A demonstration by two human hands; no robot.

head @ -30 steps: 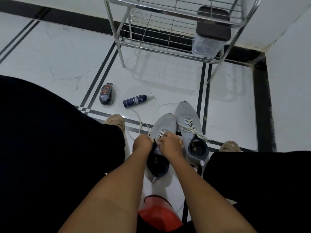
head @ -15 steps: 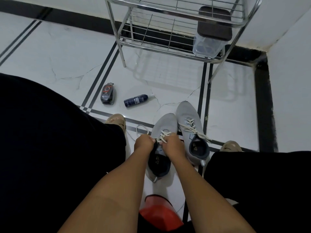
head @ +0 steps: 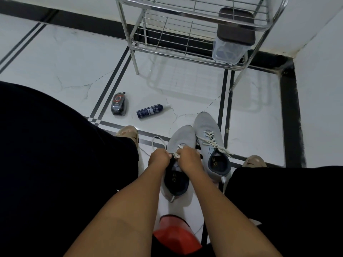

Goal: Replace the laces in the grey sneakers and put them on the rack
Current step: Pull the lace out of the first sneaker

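Two grey sneakers stand side by side on the white floor between my knees. Over the left sneaker [head: 182, 136] both hands work at the eyelets. My left hand [head: 159, 158] pinches the white lace [head: 157, 140], whose loose end loops out to the left on the floor. My right hand [head: 189, 157] pinches the lace at the tongue. The right sneaker [head: 207, 125] is laced, with its white ends lying loose across it. The metal rack [head: 187, 51] stands ahead, against the wall.
A clear plastic box with a dark lid [head: 233, 36] sits on the rack's lower shelf. A dark shoe-polish sponge [head: 119, 105] and a dark blue spray bottle [head: 150, 111] lie on the floor to the left. A red stool [head: 176, 236] is under me.
The loose lace loop on the left has been pulled shorter and closer to the sneaker. Both hands have stayed at the eyelets, shifting slightly.
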